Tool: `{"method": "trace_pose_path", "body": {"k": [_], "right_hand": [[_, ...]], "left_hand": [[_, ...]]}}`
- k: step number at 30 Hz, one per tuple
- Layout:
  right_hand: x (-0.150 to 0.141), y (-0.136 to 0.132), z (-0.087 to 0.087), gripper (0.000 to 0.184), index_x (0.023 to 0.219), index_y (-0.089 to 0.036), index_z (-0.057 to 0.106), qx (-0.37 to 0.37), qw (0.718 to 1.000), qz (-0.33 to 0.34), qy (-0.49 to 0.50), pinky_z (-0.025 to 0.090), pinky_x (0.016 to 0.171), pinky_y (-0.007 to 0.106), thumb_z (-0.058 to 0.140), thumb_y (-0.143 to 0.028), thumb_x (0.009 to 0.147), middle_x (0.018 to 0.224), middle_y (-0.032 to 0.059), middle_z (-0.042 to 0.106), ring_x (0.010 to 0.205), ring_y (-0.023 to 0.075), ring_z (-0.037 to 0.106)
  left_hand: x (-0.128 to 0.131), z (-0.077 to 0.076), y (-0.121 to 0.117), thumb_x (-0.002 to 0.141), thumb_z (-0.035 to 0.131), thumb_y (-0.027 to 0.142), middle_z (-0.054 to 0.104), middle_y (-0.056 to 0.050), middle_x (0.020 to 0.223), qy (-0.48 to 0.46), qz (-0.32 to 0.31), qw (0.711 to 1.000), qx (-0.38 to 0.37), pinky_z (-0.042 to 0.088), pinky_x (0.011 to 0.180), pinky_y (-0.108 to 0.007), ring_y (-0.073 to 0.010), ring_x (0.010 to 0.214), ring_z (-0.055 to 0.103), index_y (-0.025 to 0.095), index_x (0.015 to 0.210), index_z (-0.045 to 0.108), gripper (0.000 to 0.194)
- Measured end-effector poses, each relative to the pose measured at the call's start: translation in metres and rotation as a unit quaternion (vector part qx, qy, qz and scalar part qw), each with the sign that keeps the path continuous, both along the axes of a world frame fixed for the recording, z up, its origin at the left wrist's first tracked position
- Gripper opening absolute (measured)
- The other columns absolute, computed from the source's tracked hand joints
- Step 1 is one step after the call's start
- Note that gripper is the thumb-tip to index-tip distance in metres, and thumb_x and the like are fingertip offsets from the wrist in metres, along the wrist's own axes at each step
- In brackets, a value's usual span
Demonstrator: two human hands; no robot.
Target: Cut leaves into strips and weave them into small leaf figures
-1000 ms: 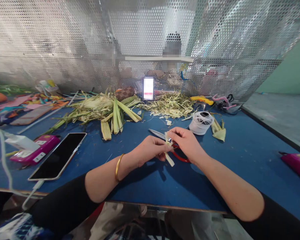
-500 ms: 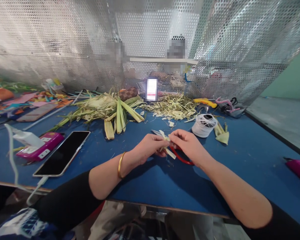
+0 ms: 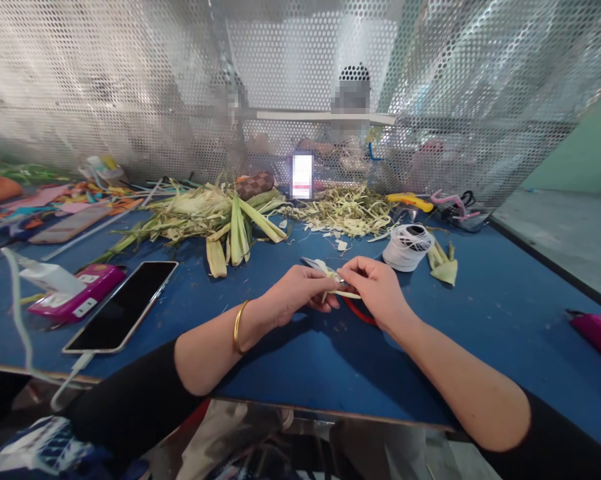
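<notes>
Over the blue table, my two hands meet. My left hand [image 3: 297, 293] is closed, its thumb and fingers pinching a small pale bundle of corn husk [image 3: 325, 268]. A narrow husk strip [image 3: 349, 294] sticks out of it toward the right. My right hand [image 3: 377, 287] is closed at the bundle's right side, with a pair of scissors [image 3: 361, 312] in it. Their red handle shows below the palm, and the grey blade tip points up and left beyond the bundle. The curled right fingers partly hide the scissors and the husk.
Behind my hands lie a heap of corn husks [image 3: 190, 213] and shredded husk scraps [image 3: 355, 212]. A white thread spool [image 3: 405, 252] and a folded husk piece [image 3: 444, 267] are at the right. A black-screened phone [image 3: 123, 307] and a magenta power strip [image 3: 75, 303] lie left. A perforated screen [image 3: 300, 60] stands behind.
The husk strip that pointed down and right now lies nearly level. My right hand has shifted slightly left, and less of the red handle shows. The whole view has shifted slightly.
</notes>
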State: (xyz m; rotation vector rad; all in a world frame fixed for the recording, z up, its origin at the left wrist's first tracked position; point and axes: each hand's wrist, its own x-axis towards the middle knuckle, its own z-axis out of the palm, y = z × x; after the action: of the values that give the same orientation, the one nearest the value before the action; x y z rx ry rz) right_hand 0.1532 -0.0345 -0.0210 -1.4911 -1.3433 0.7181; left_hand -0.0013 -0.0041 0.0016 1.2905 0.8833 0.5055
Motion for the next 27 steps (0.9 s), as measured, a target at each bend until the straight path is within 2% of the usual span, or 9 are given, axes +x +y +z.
{"method": "trace_pose_path", "body": {"k": [3, 5, 7, 9, 12, 16, 20, 23, 27], "right_hand": [[0.005, -0.001, 0.005, 0.02, 0.069, -0.019, 0.061, 0.03, 0.998, 0.007, -0.056, 0.042, 0.057, 0.028, 0.057, -0.036, 0.078, 0.064, 0.0015, 0.061, 0.06, 0.0157, 0.053], [0.008, -0.004, 0.012, 0.016, 0.079, -0.018, 0.064, 0.139, 0.981, -0.006, -0.138, 0.045, 0.064, 0.03, 0.055, -0.03, 0.082, 0.075, 0.0043, 0.064, 0.068, 0.0168, 0.057], [0.009, -0.009, 0.019, 0.013, 0.089, -0.018, 0.065, 0.283, 0.925, 0.009, -0.255, 0.044, 0.072, 0.031, 0.053, -0.023, 0.085, 0.084, 0.006, 0.064, 0.076, 0.0172, 0.059], [0.007, -0.013, 0.023, 0.016, 0.091, -0.02, 0.066, 0.369, 0.846, 0.069, -0.379, 0.042, 0.076, 0.032, 0.051, -0.016, 0.088, 0.085, 0.0048, 0.065, 0.078, 0.0165, 0.058], [0.0, -0.015, 0.021, 0.021, 0.09, -0.02, 0.067, 0.399, 0.741, 0.132, -0.524, 0.039, 0.079, 0.033, 0.047, -0.012, 0.091, 0.084, 0.0044, 0.066, 0.076, 0.016, 0.056], [-0.006, -0.013, 0.015, 0.025, 0.089, -0.017, 0.067, 0.408, 0.667, 0.137, -0.608, 0.039, 0.082, 0.035, 0.043, -0.011, 0.092, 0.085, 0.006, 0.067, 0.075, 0.0164, 0.055], [-0.006, -0.015, 0.016, 0.028, 0.086, -0.016, 0.067, 0.429, 0.655, 0.102, -0.614, 0.04, 0.083, 0.035, 0.041, -0.008, 0.091, 0.081, 0.0062, 0.069, 0.071, 0.0158, 0.057], [-0.006, -0.018, 0.018, 0.028, 0.086, -0.018, 0.066, 0.424, 0.678, 0.075, -0.596, 0.039, 0.085, 0.035, 0.04, -0.009, 0.092, 0.082, 0.005, 0.07, 0.074, 0.015, 0.06], [-0.007, -0.02, 0.018, 0.028, 0.084, -0.019, 0.063, 0.418, 0.703, 0.073, -0.57, 0.037, 0.089, 0.037, 0.039, -0.008, 0.093, 0.085, 0.005, 0.071, 0.079, 0.0154, 0.062]], "left_hand": [[-0.001, -0.001, 0.001, 0.067, 0.072, 0.031, 0.065, -0.004, 0.058, -0.021, 0.018, 0.999, -0.037, 0.049, 0.059, -0.023, -0.0091, 0.05, 0.056, 0.012, 0.066, 0.067, 0.02], [-0.001, -0.002, 0.003, 0.067, 0.072, 0.031, 0.065, -0.003, 0.059, -0.035, 0.056, 0.996, -0.065, 0.05, 0.059, -0.024, -0.0099, 0.051, 0.057, 0.012, 0.068, 0.067, 0.02], [-0.002, -0.002, 0.005, 0.069, 0.071, 0.03, 0.066, -0.004, 0.061, -0.049, 0.094, 0.99, -0.088, 0.051, 0.059, -0.025, -0.0107, 0.052, 0.059, 0.012, 0.068, 0.066, 0.019], [-0.002, -0.002, 0.006, 0.068, 0.071, 0.028, 0.065, -0.003, 0.061, -0.068, 0.114, 0.986, -0.097, 0.051, 0.061, -0.025, -0.0109, 0.054, 0.059, 0.012, 0.068, 0.065, 0.017], [-0.001, -0.006, 0.007, 0.064, 0.073, 0.025, 0.062, 0.0, 0.061, -0.1, 0.119, 0.983, -0.094, 0.049, 0.061, -0.022, -0.009, 0.054, 0.057, 0.011, 0.068, 0.066, 0.016], [0.001, -0.009, 0.005, 0.063, 0.074, 0.023, 0.062, 0.0, 0.062, -0.109, 0.109, 0.983, -0.103, 0.046, 0.058, -0.019, -0.0085, 0.057, 0.055, 0.012, 0.066, 0.066, 0.014], [-0.002, -0.006, 0.006, 0.063, 0.076, 0.026, 0.065, -0.002, 0.068, -0.121, 0.078, 0.984, -0.108, 0.049, 0.065, -0.022, -0.0102, 0.063, 0.058, 0.011, 0.073, 0.068, 0.019], [-0.006, -0.002, 0.008, 0.061, 0.08, 0.025, 0.064, -0.001, 0.067, -0.134, 0.053, 0.983, -0.11, 0.05, 0.072, -0.025, -0.0101, 0.064, 0.059, 0.011, 0.069, 0.067, 0.021], [-0.007, 0.0, 0.009, 0.063, 0.08, 0.026, 0.065, -0.003, 0.068, -0.133, 0.069, 0.985, -0.09, 0.05, 0.071, -0.024, -0.0094, 0.063, 0.06, 0.01, 0.068, 0.067, 0.021]]}}
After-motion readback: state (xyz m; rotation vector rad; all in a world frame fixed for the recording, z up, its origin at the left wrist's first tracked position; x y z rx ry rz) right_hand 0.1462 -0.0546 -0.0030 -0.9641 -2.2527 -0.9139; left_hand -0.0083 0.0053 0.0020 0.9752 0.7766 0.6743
